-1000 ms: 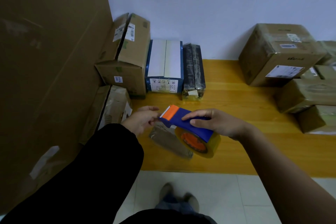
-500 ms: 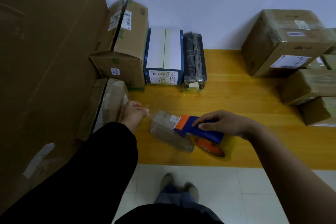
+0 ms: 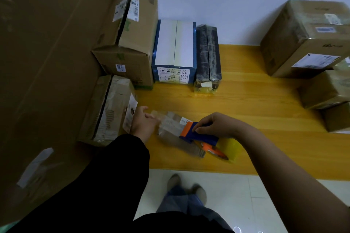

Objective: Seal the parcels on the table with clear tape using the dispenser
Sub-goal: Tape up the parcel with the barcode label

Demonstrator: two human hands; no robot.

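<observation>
A small brown parcel (image 3: 179, 134) lies on the yellow wooden table (image 3: 255, 100) near its front edge. My right hand (image 3: 217, 125) grips the blue and orange tape dispenser (image 3: 198, 135), whose orange end rests on the parcel; its clear tape roll (image 3: 229, 150) hangs to the right. A strip of clear tape (image 3: 161, 117) stretches left from the dispenser over the parcel. My left hand (image 3: 144, 123) pinches the free end of that strip at the parcel's left end.
A large cardboard sheet (image 3: 47, 62) stands at the left. Brown boxes (image 3: 130, 39), a blue and white box (image 3: 175, 51) and a black wrapped parcel (image 3: 208, 55) line the wall. More taped brown boxes (image 3: 306, 38) are stacked at the right. A flat taped box (image 3: 111, 109) lies beside my left hand.
My right hand has drawn the dispenser to the right along the parcel, pulling out a strip of tape. My left hand went left with the tape's end.
</observation>
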